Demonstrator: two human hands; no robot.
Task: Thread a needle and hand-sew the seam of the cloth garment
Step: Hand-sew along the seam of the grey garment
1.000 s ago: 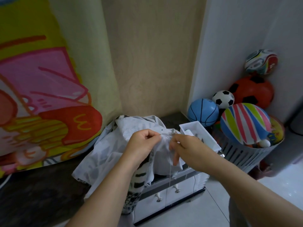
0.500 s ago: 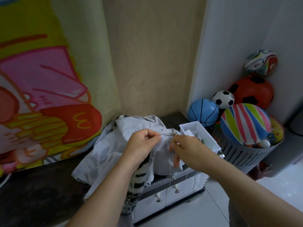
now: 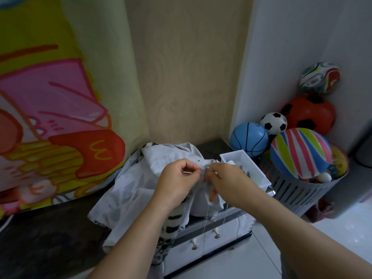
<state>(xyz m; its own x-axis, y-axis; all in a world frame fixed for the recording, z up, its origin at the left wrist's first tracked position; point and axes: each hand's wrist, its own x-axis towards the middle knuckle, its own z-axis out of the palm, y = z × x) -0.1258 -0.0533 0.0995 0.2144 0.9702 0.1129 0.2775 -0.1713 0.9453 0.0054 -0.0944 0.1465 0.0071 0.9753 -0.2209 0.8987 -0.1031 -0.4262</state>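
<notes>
A white cloth garment (image 3: 128,190) with black print lies bunched on the dark countertop (image 3: 40,238) and hangs over its edge. My left hand (image 3: 177,178) pinches a raised fold of the garment at its seam. My right hand (image 3: 227,180) pinches at the same fold just to the right, fingertips almost touching the left ones. A thin pale thread (image 3: 206,216) hangs down from under my right hand. The needle itself is too small to make out.
A white open box (image 3: 259,176) stands on the counter right of my hands. Below are white drawers with knobs (image 3: 216,234). A slatted grey basket (image 3: 298,190) with several balls stands at the right. A colourful printed sheet (image 3: 50,117) covers the wall at left.
My right hand has shifted slightly left, closer to the left fingertips at the fold. The left hand has stayed in place.
</notes>
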